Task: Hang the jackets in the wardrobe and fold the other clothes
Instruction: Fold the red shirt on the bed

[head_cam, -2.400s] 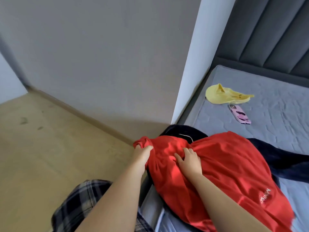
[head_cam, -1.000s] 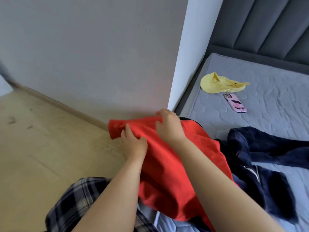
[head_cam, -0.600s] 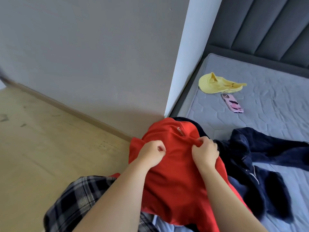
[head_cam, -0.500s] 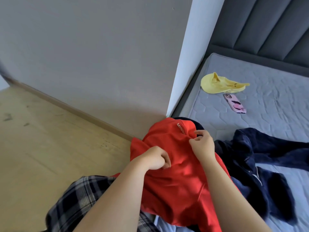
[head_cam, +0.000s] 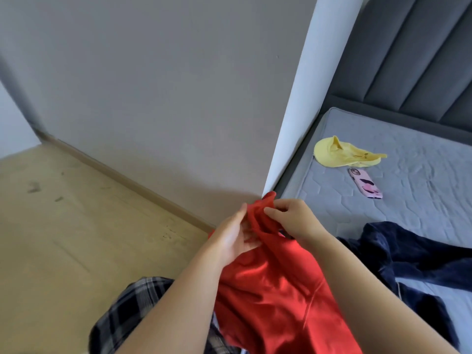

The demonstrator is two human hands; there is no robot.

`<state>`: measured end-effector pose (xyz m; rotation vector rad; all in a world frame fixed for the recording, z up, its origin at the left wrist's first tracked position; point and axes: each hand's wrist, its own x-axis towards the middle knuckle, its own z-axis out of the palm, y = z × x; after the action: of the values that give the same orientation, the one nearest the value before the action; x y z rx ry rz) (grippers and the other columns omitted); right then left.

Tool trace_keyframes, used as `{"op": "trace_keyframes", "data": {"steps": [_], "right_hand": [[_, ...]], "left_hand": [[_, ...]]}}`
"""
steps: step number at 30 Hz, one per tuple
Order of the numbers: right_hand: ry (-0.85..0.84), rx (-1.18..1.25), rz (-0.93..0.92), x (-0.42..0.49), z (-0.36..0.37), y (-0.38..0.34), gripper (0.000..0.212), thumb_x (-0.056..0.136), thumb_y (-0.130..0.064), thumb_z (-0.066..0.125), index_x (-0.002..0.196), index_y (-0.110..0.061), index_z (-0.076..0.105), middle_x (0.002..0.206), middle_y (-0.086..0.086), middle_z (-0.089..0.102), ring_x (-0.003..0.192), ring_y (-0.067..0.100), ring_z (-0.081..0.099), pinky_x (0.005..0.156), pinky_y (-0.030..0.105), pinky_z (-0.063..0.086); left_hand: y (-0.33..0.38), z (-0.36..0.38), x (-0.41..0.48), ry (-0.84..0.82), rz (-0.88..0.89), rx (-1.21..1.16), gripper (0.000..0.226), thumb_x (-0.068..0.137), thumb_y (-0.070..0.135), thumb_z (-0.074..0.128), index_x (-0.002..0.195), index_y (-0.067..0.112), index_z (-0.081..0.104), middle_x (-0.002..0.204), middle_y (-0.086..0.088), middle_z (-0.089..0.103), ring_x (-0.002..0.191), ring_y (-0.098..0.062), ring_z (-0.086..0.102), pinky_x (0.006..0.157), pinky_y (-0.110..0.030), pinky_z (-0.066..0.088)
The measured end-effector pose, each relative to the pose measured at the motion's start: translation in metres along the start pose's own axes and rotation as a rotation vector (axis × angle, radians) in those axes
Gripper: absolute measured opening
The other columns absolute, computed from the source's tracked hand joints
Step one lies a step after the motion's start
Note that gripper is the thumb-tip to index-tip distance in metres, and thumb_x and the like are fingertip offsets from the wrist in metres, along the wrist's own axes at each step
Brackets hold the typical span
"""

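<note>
A red garment (head_cam: 275, 290) hangs bunched in front of me, over the near left corner of the bed. My right hand (head_cam: 293, 221) pinches its gathered top edge from the right. My left hand (head_cam: 233, 236) holds the same bunch from the left, fingers extended along the cloth with the thumb under it. A dark navy jacket (head_cam: 413, 261) lies crumpled on the grey mattress (head_cam: 421, 180) to the right of the red garment. A small yellow garment (head_cam: 339, 155) lies further back on the mattress.
A pink phone (head_cam: 365, 183) lies on the mattress beside the yellow garment. A grey wall panel (head_cam: 166, 98) with a white edge stands directly ahead, next to the bed's padded headboard (head_cam: 419, 60). Wooden floor (head_cam: 63, 238) spreads to the left. My plaid trousers (head_cam: 132, 312) show below.
Both hands have come together at the top of the red garment and lifted it into a narrow bunch; earlier they gripped it apart, lower down and spread wider.
</note>
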<state>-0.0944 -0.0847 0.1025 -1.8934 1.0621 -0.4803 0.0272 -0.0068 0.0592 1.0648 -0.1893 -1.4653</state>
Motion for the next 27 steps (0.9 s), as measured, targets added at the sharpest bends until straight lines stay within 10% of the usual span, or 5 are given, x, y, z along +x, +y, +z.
{"op": "trace_keyframes", "data": {"steps": [6, 12, 15, 21, 27], "right_hand": [[-0.192, 0.281, -0.072, -0.010, 0.007, -0.077, 0.036, 0.090, 0.018, 0.030, 0.100, 0.003, 0.062, 0.081, 0.013, 0.066, 0.069, 0.015, 0.066, 0.069, 0.020, 0.056], [0.073, -0.126, -0.495, 0.005, -0.015, -0.149, 0.057, 0.081, 0.007, 0.059, 0.132, -0.015, 0.049, 0.119, -0.005, 0.050, 0.107, 0.008, 0.049, 0.083, 0.013, 0.035], [-0.048, -0.017, -0.549, 0.006, -0.005, -0.195, 0.010, 0.085, -0.004, 0.066, 0.094, -0.009, 0.066, 0.083, -0.004, 0.060, 0.071, 0.001, 0.052, 0.066, 0.016, 0.039], [-0.099, 0.581, -0.293, 0.008, -0.007, -0.288, 0.026, 0.090, 0.010, 0.039, 0.083, 0.002, 0.062, 0.071, 0.016, 0.057, 0.062, 0.023, 0.052, 0.063, 0.030, 0.045], [-0.426, 0.579, -0.235, -0.027, -0.012, -0.357, 0.018, 0.092, -0.017, 0.056, 0.083, -0.009, 0.068, 0.072, 0.008, 0.073, 0.058, 0.019, 0.070, 0.050, 0.029, 0.056]], "left_hand": [[0.061, 0.000, -0.044, 0.037, 0.185, -0.140, 0.042, 0.102, 0.024, 0.037, 0.095, 0.003, 0.072, 0.088, -0.009, 0.073, 0.071, -0.019, 0.070, 0.062, -0.026, 0.056], [0.163, 0.020, -0.102, 0.180, 0.532, 0.148, 0.022, 0.095, 0.000, 0.044, 0.094, 0.009, 0.063, 0.062, -0.004, 0.065, 0.054, -0.015, 0.061, 0.057, -0.023, 0.051], [0.209, 0.046, -0.142, 0.133, 0.619, 0.285, 0.022, 0.096, 0.005, 0.046, 0.085, 0.014, 0.063, 0.058, -0.001, 0.066, 0.050, -0.012, 0.062, 0.056, -0.022, 0.052], [0.277, 0.035, -0.214, 0.497, 0.895, 1.325, 0.057, 0.077, 0.058, 0.065, 0.121, 0.024, 0.054, 0.110, 0.005, 0.056, 0.103, -0.014, 0.054, 0.088, -0.026, 0.040], [0.290, 0.001, -0.273, 0.951, 1.062, 1.650, 0.032, 0.073, 0.018, 0.061, 0.100, 0.029, 0.047, 0.075, 0.008, 0.056, 0.070, -0.019, 0.056, 0.056, -0.030, 0.039]]}}
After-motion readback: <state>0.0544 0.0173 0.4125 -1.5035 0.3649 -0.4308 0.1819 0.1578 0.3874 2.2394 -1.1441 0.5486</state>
